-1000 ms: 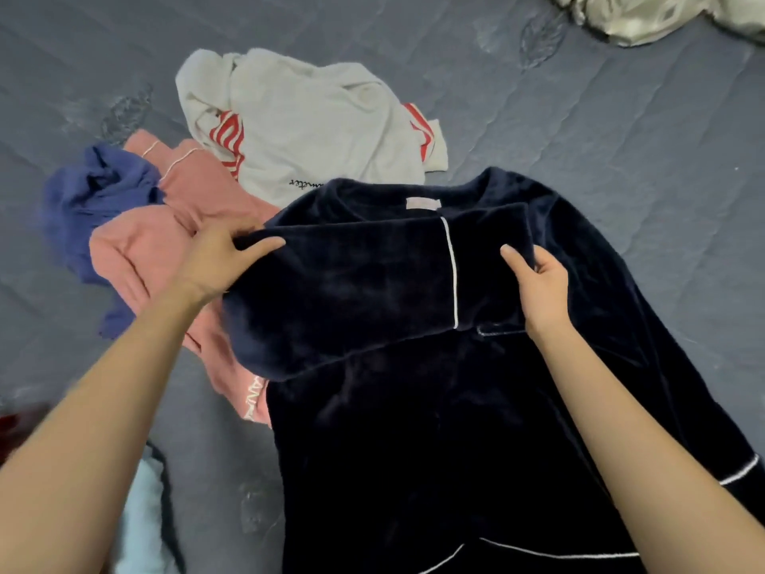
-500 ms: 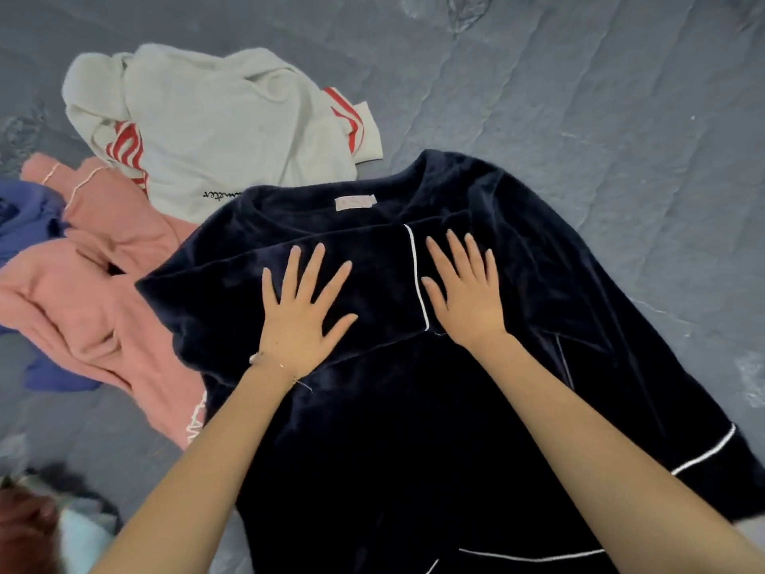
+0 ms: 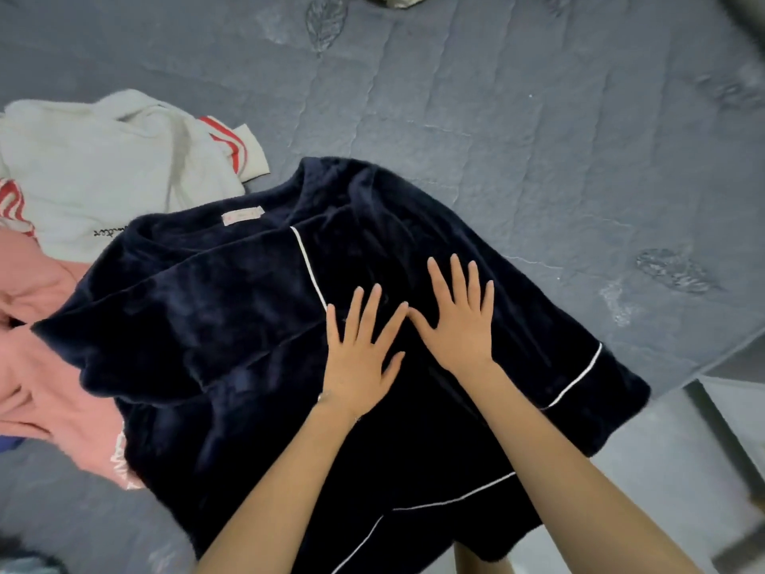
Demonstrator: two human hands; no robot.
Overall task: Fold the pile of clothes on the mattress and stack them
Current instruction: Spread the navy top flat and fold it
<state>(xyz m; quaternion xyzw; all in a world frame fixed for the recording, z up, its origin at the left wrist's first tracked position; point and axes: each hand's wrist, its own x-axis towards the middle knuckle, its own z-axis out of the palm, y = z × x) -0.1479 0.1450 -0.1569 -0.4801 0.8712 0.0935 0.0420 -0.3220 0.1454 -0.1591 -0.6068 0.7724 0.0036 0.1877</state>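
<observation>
The left hand [image 3: 360,350] and right hand [image 3: 455,321] lay flat, fingers [image 3: 456,279] spread, on the navy top [image 3: 232,325] on the mattress [image 3: 496,118]. Its loose sleeve [image 3: 571,366] ran out right of the fingers, nearer the right hand.

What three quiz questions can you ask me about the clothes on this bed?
1. True or false: the left hand and the right hand both lie flat, fingers spread, on the navy top.
2. The garment with red stripes is: A white, B navy, C pink.
3. Fill in: the thin piping along the navy top's edges is ____.

Key: 1 true. 2 A, the white sweatshirt. 3 white.
</observation>
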